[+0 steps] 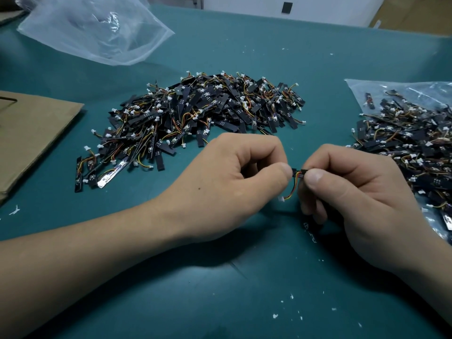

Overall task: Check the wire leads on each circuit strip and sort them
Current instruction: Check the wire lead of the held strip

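Observation:
A black circuit strip (304, 171) is held between both hands just above the green table. My left hand (234, 177) pinches one end with thumb and fingers, and my right hand (347, 192) pinches the other. Red, orange and yellow wire leads (291, 189) curl down from the strip to a small white connector (281, 198). Most of the strip is hidden by my fingers. A large pile of black strips with leads (195, 113) lies behind my left hand. A second pile (411, 143) lies on a clear bag at the right.
A crumpled clear plastic bag (97, 28) sits at the back left. Brown cardboard (31, 138) lies at the left edge. Small white scraps (291, 307) dot the green table (244, 302).

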The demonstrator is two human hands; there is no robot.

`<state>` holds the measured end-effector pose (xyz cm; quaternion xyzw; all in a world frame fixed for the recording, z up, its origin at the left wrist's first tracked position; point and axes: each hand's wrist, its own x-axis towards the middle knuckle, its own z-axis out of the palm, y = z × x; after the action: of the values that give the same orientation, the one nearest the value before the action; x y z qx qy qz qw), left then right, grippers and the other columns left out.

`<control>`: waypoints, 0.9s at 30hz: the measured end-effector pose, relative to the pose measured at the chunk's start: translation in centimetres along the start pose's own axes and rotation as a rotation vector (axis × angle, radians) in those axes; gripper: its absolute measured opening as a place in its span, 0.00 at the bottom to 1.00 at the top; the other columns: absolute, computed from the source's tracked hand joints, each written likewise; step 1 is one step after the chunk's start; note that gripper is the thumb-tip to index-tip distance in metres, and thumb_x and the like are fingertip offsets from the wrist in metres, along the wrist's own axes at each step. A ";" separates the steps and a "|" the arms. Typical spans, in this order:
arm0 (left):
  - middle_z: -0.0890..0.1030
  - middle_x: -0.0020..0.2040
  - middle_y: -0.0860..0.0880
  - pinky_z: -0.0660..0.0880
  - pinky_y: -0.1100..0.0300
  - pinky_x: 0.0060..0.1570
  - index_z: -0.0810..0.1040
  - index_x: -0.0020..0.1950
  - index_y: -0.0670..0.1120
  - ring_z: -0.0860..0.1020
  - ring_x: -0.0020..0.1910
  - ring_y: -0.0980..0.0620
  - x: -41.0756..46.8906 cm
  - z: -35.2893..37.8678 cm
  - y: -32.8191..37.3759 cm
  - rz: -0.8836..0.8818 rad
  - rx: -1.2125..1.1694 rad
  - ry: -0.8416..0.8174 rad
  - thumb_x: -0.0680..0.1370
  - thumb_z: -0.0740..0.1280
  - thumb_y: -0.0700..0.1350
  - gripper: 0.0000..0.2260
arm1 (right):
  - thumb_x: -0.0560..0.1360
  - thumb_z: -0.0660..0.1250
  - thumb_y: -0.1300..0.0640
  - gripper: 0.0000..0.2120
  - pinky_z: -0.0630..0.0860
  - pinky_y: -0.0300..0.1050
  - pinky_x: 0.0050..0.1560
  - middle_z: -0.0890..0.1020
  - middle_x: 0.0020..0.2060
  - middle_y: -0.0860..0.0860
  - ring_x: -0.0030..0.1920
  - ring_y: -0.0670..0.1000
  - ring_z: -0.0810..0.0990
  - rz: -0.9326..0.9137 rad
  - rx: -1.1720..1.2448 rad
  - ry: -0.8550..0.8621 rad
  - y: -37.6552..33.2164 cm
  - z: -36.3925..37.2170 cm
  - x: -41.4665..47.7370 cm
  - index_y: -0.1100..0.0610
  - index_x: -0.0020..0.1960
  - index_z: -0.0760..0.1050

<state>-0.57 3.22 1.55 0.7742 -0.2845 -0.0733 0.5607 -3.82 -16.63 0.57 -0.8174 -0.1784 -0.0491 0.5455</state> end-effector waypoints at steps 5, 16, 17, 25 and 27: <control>0.75 0.30 0.42 0.67 0.57 0.29 0.77 0.36 0.42 0.70 0.29 0.47 -0.1 0.0 0.0 0.019 -0.012 -0.002 0.78 0.66 0.42 0.11 | 0.77 0.62 0.51 0.12 0.68 0.37 0.31 0.75 0.25 0.52 0.26 0.46 0.71 -0.013 0.018 -0.021 0.1 -0.2 -0.1 0.54 0.37 0.75; 0.72 0.28 0.48 0.64 0.64 0.30 0.73 0.32 0.44 0.66 0.29 0.58 -0.1 -0.1 -0.1 0.025 -0.016 -0.001 0.75 0.64 0.38 0.11 | 0.78 0.59 0.49 0.20 0.65 0.39 0.31 0.71 0.24 0.52 0.27 0.49 0.68 -0.002 0.041 -0.135 0.1 -0.5 0.0 0.58 0.31 0.69; 0.72 0.28 0.47 0.65 0.61 0.31 0.73 0.33 0.43 0.67 0.29 0.57 -0.1 -0.1 -0.1 0.024 -0.019 -0.018 0.76 0.63 0.39 0.11 | 0.77 0.60 0.49 0.20 0.63 0.40 0.30 0.69 0.24 0.53 0.27 0.49 0.66 0.007 0.040 -0.160 0.1 -0.6 -0.1 0.58 0.30 0.67; 0.80 0.44 0.56 0.68 0.70 0.43 0.82 0.50 0.48 0.74 0.40 0.63 0.3 -0.1 -0.9 -0.039 0.022 0.336 0.78 0.63 0.45 0.08 | 0.82 0.58 0.51 0.14 0.61 0.38 0.25 0.71 0.26 0.50 0.24 0.52 0.65 -0.050 0.233 0.333 0.4 -0.1 0.2 0.51 0.41 0.77; 0.79 0.55 0.60 0.69 0.66 0.57 0.80 0.59 0.53 0.75 0.54 0.64 0.0 0.4 -1.0 -0.059 0.255 0.291 0.77 0.63 0.49 0.12 | 0.83 0.58 0.51 0.12 0.62 0.35 0.24 0.74 0.27 0.49 0.23 0.50 0.65 -0.004 0.261 0.405 0.4 -0.2 0.5 0.49 0.49 0.80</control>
<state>-0.36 3.14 0.48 0.8493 -0.1846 0.0593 0.4910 -3.16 -16.83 0.41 -0.7131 -0.0720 -0.1896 0.6711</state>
